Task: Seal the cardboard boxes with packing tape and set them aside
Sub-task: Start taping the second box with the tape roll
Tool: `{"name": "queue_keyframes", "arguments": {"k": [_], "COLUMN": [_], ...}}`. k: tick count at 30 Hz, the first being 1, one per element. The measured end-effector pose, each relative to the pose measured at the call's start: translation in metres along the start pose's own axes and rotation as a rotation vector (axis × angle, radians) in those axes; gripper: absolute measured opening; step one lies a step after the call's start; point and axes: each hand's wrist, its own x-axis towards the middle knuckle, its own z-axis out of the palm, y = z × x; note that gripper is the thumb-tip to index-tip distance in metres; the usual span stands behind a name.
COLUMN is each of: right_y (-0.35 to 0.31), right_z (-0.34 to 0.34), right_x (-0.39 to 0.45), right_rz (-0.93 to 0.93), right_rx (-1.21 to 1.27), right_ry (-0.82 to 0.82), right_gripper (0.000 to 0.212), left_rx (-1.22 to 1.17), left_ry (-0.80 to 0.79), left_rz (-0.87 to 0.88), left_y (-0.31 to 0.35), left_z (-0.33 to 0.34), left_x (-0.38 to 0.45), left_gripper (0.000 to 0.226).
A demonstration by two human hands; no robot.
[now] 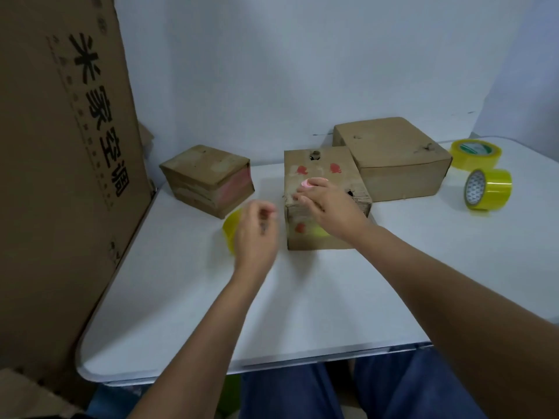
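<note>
Three brown cardboard boxes stand on the white table [181,297]: a small one [208,179] at the left, a middle one [320,176] with red marks, and a larger one [390,155] behind it to the right. My right hand [329,207] rests on the middle box's top near its front edge and pinches a small pink object [310,182]. My left hand [257,234], blurred and with curled fingers, is just left of that box, against a yellow tape roll [231,231] that it partly hides.
Two more yellow tape rolls lie at the far right, one flat [475,154] and one on edge [488,189]. A tall printed cardboard sheet [60,161] leans along the table's left side. The wall is close behind the boxes. My legs are under the front edge.
</note>
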Motion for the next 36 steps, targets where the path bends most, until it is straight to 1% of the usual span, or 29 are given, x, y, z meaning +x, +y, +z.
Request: {"name": "queue_keyframes", "arguments": {"k": [1, 2, 3, 6, 9, 11, 13, 15, 16, 17, 19, 20, 21, 23, 25, 26, 28, 30, 32, 34, 35, 36], "right_y": [0.001, 0.002, 0.003, 0.004, 0.003, 0.001, 0.0, -0.001, -0.001, -0.002, -0.003, -0.004, -0.005, -0.008, -0.013, -0.014, -0.014, -0.009, 0.0, 0.006, 0.006, 0.006], "right_z": [0.001, 0.002, 0.002, 0.002, 0.0, -0.002, -0.004, -0.004, -0.003, -0.003, -0.004, -0.005, -0.006, -0.008, -0.013, -0.016, -0.022, -0.025, -0.025, -0.027, -0.03, -0.034], "right_x": [0.001, 0.002, 0.003, 0.006, 0.006, 0.005, 0.004, 0.003, 0.003, 0.003, 0.003, 0.003, 0.003, 0.002, 0.0, -0.001, -0.001, 0.004, 0.015, 0.024, 0.026, 0.028], "right_rz": [0.033, 0.068, 0.103, 0.158, 0.148, 0.138, 0.132, 0.136, 0.139, 0.139, 0.136, 0.135, 0.137, 0.137, 0.113, 0.093, 0.034, -0.008, 0.01, 0.106, 0.157, 0.186], "right_rx": [0.046, 0.103, 0.16, 0.241, 0.203, 0.187, 0.175, 0.172, 0.171, 0.166, 0.148, 0.142, 0.138, 0.13, 0.121, 0.119, 0.154, 0.172, 0.026, -0.146, -0.154, -0.105], "right_ry": [0.005, 0.008, 0.005, -0.005, -0.011, -0.003, 0.004, -0.002, -0.005, -0.003, 0.014, 0.02, 0.021, 0.01, -0.021, -0.038, -0.036, -0.009, -0.025, -0.087, -0.116, -0.117], "right_gripper": [0.045, 0.047, 0.047, 0.047, 0.046, 0.044, 0.043, 0.042, 0.042, 0.042, 0.041, 0.041, 0.041, 0.039, 0.038, 0.036, 0.032, 0.038, 0.039, 0.033, 0.03, 0.026], "left_rx": [-0.127, -0.245, -0.33, -0.463, -0.563, -0.596, -0.543, -0.345, -0.252, -0.209, -0.208, -0.217, -0.234, -0.251, -0.15, -0.089, -0.002, 0.06, 0.106, 0.11, 0.116, 0.125], "left_ry": [-0.151, -0.27, -0.324, -0.307, -0.3, -0.294, -0.299, -0.332, -0.337, -0.329, -0.32, -0.327, -0.336, -0.36, -0.386, -0.399, -0.403, -0.358, -0.283, -0.2, -0.163, -0.138], "left_rz": [-0.058, -0.132, -0.207, -0.358, -0.426, -0.513, -0.636, -0.709, -0.685, -0.625, -0.468, -0.418, -0.41, -0.472, -0.482, -0.437, -0.294, -0.148, -0.04, 0.018, 0.019, 0.012], "left_y": [0.01, 0.016, 0.018, 0.01, -0.001, -0.006, -0.014, -0.022, -0.024, -0.024, -0.014, -0.009, -0.006, -0.006, -0.01, -0.009, -0.001, 0.014, 0.03, 0.036, 0.035, 0.034], "left_z": [0.011, 0.021, 0.03, 0.04, 0.046, 0.051, 0.052, 0.051, 0.049, 0.046, 0.042, 0.04, 0.038, 0.036, 0.034, 0.032, 0.029, 0.024, 0.019, 0.017, 0.018, 0.017], "left_x": [-0.001, 0.0, 0.001, 0.006, 0.002, -0.001, -0.005, -0.006, -0.005, -0.003, 0.004, 0.007, 0.01, 0.012, 0.012, 0.012, 0.014, 0.018, 0.021, 0.026, 0.031, 0.035], "left_gripper": [0.011, 0.011, 0.013, 0.019, 0.019, 0.018, 0.018, 0.023, 0.026, 0.028, 0.027, 0.026, 0.025, 0.024, 0.026, 0.03, 0.035, 0.031, 0.024, 0.021, 0.021, 0.021]}}
